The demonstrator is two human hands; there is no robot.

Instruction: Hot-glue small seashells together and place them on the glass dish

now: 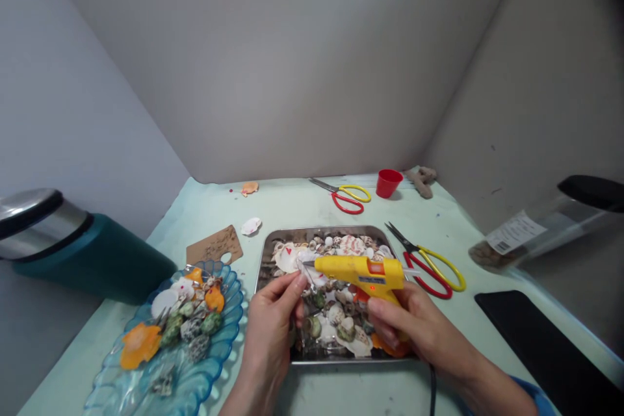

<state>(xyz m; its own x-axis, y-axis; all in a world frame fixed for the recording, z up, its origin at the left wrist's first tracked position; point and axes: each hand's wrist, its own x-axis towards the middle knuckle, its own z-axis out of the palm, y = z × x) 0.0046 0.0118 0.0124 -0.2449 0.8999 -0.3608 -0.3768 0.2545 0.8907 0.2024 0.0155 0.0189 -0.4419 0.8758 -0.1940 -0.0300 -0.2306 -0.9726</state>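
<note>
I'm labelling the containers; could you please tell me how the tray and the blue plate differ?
The tray is metallic and rectangular with rounded corners, while the plate is translucent blue with a scalloped edge. The tray lies under the glue gun, the plate to the tray's left. The tray is crowded, whereas the plate shows a bare stretch. Both hold shells.

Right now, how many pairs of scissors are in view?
2: one pair lies at the back, left of the red cup; the second pair lies right of the metal tray.
</note>
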